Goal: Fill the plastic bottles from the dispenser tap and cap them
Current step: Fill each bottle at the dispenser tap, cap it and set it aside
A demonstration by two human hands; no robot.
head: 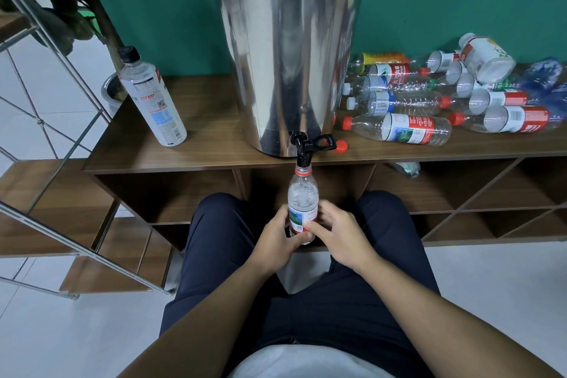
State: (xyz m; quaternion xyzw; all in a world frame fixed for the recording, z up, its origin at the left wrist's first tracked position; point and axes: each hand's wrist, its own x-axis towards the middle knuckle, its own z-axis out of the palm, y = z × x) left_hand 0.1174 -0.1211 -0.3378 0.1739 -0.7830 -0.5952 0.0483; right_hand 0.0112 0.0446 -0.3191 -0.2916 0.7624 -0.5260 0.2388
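A clear plastic bottle [302,196] with a red neck ring and a green-and-red label stands upright under the black tap [303,149] of the steel dispenser [287,55]. Its open mouth sits right below the spout. The tap's lever points to the right. My left hand [277,238] grips the bottle's lower body from the left, and my right hand [337,233] wraps it from the right, thumb across the label. A loose red cap [341,146] lies on the wooden shelf top [214,147] beside the tap.
A capped bottle with a black lid [150,95] stands on the shelf top left of the dispenser. Several empty bottles [445,95] lie piled to the right. A metal-framed glass rack [61,132] stands at left. My knees are close to the shelf's open compartments.
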